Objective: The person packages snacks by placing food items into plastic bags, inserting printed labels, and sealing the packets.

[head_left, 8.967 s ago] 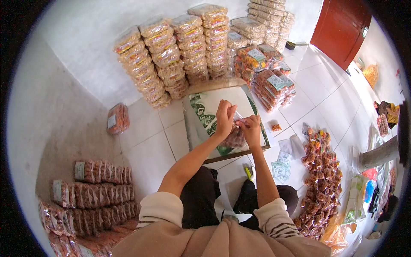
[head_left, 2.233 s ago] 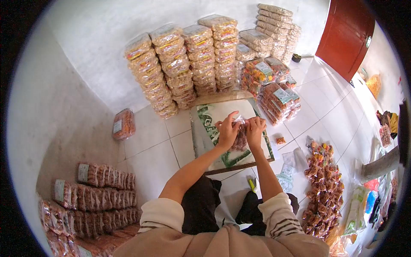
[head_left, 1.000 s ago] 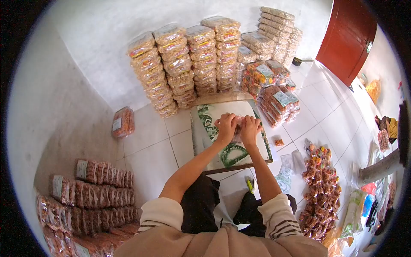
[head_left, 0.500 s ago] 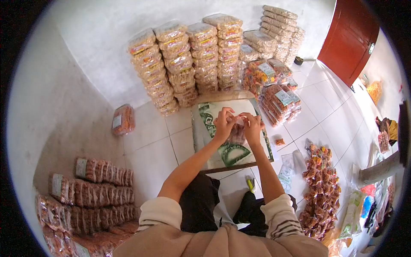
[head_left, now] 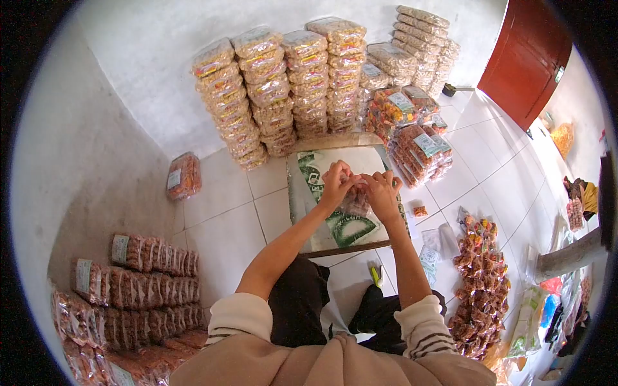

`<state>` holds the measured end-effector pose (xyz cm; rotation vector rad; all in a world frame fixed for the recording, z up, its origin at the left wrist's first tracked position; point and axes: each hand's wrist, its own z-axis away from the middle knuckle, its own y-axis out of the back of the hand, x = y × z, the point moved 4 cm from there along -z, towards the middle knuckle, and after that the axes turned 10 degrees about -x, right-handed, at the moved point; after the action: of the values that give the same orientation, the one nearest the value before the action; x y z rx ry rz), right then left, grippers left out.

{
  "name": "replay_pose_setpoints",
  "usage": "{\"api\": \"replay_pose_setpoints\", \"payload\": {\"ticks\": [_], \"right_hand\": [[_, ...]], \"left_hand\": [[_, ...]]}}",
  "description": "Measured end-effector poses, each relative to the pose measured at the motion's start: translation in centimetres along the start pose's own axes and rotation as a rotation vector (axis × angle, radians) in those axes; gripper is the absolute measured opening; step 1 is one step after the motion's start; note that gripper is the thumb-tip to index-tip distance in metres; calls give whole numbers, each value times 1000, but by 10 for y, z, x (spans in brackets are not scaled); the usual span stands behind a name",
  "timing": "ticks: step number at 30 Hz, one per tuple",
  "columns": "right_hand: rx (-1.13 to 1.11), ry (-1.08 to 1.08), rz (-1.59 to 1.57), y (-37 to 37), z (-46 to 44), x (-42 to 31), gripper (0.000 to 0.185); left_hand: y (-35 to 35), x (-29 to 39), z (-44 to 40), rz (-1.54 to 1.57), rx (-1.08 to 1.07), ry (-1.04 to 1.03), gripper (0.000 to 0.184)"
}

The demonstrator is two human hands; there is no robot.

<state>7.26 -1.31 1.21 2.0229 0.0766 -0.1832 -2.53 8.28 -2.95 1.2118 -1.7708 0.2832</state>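
Note:
A clear plastic bag with reddish-brown contents rests on a low table covered by a white and green printed sheet. My left hand pinches the top of the bag from the left, its fingers curled. From the right, my right hand grips the same upper edge, thumb close to the left hand's fingertips. Both hands partly hide the bag's mouth, and how it is folded there cannot be made out.
Tall stacks of packed snack bags stand along the back wall. Labelled packs sit right of the table. Small filled bags pile on the right floor, rows of packs on the left. A yellow-green tool lies near my feet.
My right hand has turned and shifted slightly, its back now showing more over the bag. The left hand stays pinched at nearly the same spot.

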Motion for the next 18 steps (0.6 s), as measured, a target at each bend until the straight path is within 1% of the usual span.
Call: {"api": "replay_pose_setpoints", "payload": {"ticks": [2, 4, 8, 10, 11, 13, 14, 16, 17, 18], "right_hand": [[3, -2, 1, -2, 1, 0, 19], [9, -2, 0, -5, 3, -1, 16], [66, -53, -18, -10, 4, 3, 9], [93, -79, -33, -10, 4, 7, 7], [103, -88, -62, -10, 4, 10, 6], [118, -96, -91, -9, 3, 11, 5], [114, -90, -80, -9, 3, 10, 5], [109, -82, -71, -13, 3, 9, 5], [124, -86, -43, -14, 3, 9, 6], [140, -90, -15, -13, 4, 7, 7]], "left_hand": [[2, 7, 0, -46, 8, -9, 27], [2, 13, 0, -219, 38, -70, 28], [4, 12, 1, -168, 16, 8, 25], [9, 40, 4, -657, 71, -107, 24], [11, 40, 6, -658, 72, -107, 24], [9, 34, 8, -570, -54, -121, 25], [7, 31, 6, -570, -54, -123, 25], [3, 28, 3, -399, -121, -69, 19], [3, 29, 4, -399, -121, -70, 19], [4, 34, 4, -467, -123, -52, 17]]}}
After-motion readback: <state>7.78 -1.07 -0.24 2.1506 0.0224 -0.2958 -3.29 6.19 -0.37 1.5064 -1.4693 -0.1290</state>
